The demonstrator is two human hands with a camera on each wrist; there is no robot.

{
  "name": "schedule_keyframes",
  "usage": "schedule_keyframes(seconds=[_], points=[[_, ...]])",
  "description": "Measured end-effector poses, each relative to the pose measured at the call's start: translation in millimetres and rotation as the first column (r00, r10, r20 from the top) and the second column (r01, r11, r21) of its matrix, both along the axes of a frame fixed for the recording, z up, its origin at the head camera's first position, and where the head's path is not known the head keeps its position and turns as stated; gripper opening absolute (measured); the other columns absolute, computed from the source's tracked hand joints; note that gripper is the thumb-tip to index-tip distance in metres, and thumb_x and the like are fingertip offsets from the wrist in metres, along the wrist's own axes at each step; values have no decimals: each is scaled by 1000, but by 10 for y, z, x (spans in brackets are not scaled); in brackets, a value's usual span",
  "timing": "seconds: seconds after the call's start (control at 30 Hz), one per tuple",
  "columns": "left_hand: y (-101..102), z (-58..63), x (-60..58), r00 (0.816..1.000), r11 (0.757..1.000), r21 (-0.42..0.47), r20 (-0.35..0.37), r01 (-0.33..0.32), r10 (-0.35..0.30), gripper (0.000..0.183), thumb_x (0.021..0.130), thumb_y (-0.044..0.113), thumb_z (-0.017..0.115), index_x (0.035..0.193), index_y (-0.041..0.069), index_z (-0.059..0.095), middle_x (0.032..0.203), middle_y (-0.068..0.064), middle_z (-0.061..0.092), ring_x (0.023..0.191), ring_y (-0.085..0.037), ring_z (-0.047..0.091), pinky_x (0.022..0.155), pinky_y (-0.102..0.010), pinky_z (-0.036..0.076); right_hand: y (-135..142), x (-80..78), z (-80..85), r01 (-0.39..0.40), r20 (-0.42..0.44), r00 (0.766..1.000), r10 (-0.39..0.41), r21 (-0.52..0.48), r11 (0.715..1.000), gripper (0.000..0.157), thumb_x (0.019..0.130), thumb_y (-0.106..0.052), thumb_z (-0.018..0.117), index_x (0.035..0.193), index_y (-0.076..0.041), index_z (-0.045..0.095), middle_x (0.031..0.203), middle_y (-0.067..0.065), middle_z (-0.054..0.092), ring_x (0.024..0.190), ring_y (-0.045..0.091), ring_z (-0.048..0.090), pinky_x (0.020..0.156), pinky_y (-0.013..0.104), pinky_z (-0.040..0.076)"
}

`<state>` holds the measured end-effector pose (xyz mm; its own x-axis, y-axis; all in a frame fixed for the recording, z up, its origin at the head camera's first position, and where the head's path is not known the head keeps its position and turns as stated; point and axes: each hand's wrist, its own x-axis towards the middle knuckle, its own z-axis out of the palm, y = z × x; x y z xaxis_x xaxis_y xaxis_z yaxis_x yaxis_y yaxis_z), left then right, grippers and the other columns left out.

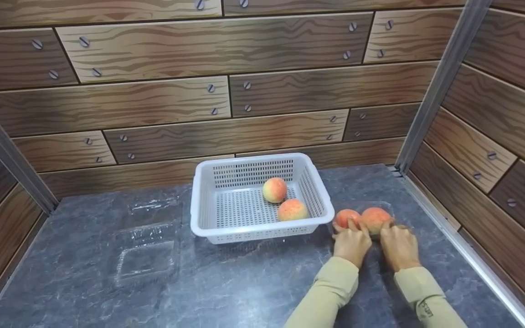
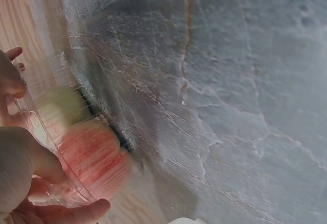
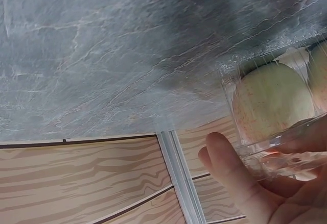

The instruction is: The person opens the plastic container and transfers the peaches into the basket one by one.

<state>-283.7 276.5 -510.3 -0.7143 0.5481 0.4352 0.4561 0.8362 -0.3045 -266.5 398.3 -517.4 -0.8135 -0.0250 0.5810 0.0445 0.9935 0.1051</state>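
A clear plastic box [image 1: 383,205] with reddish-yellow peaches inside stands on the right part of the table. Two of these peaches show from above, a smaller one [image 1: 348,217] and a larger one [image 1: 375,219]. At the box's near left edge, my left hand [image 1: 352,243] grips the rim, its thumb and fingers on the plastic in the left wrist view. My right hand [image 1: 399,246] holds the near right side. In the right wrist view its thumb [image 3: 225,157] lies against the box wall, beside a pale peach [image 3: 273,104]. Part of the box is hidden by both hands.
Just left of the box stands a white slotted basket [image 1: 262,231] holding a peach [image 1: 275,190] at the back and another peach [image 1: 292,210] nearer. Further left lie clear plastic containers [image 1: 146,259] on the grey marbled table [image 1: 235,291]. Wood-patterned walls [image 1: 208,50] enclose it.
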Motion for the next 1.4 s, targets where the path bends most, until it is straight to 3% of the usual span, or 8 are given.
schedule_keyframes(seconds=[0.17,0.43,0.67,0.8,0.97,1.1,1.23,1.4], points=[[-21,25,-1,1000,1000,-24,-20,11,-11,36,89,22,47,123,22,58,115,-8,59,86,-36,62,49,-33,52,-23,8,25,18,-21,1000,-18,-2,1000,24,79,9,47,97,24,51,60,37,49,46,44,52,36,50,42],[-57,33,13,1000,999,-48,6,18,-17,38,88,25,51,125,22,57,117,-9,58,87,-37,61,50,-33,52,-51,20,16,17,-58,998,-16,23,1000,24,78,8,46,97,23,51,60,37,49,45,43,52,35,49,42],[-96,68,-46,993,998,-8,-100,62,-63,34,87,21,50,119,22,61,109,-11,61,78,-34,63,48,-31,52,-43,-14,45,20,-139,990,-16,29,999,22,77,10,47,95,22,52,60,38,48,45,45,51,34,50,41],[-138,76,-72,992,998,-10,-106,65,-65,33,86,22,52,118,21,62,107,-10,61,75,-32,63,49,-31,52,-48,-27,39,14,-120,993,-12,23,1000,23,76,11,47,96,22,51,62,39,49,47,45,51,35,50,42],[-168,71,-89,991,995,47,-111,83,-77,32,82,23,58,114,21,63,102,-9,61,76,-31,63,47,-28,51,-9,-19,74,42,-4,999,-42,-92,995,30,73,11,53,101,21,50,64,38,50,53,51,52,39,55,43],[-174,55,-93,994,985,141,-66,95,-87,30,79,22,63,110,21,63,109,-8,59,86,-31,62,47,-26,51,45,-1,118,75,86,995,-56,-230,970,31,72,5,58,100,16,49,66,37,51,56,54,52,43,59,41],[-198,31,-69,997,977,200,6,74,-77,34,79,23,66,113,23,59,127,-8,51,102,-30,55,52,-29,51,69,34,130,83,104,993,-52,-322,943,27,74,-1,60,95,12,49,68,37,52,59,55,52,43,60,41],[-237,24,-32,996,975,215,62,54,-69,51,79,25,67,128,24,52,141,-11,36,116,-29,44,59,-32,52,77,69,167,82,82,995,-54,-390,917,35,73,-4,65,101,10,50,75,34,52,63,56,52,46,61,40]])
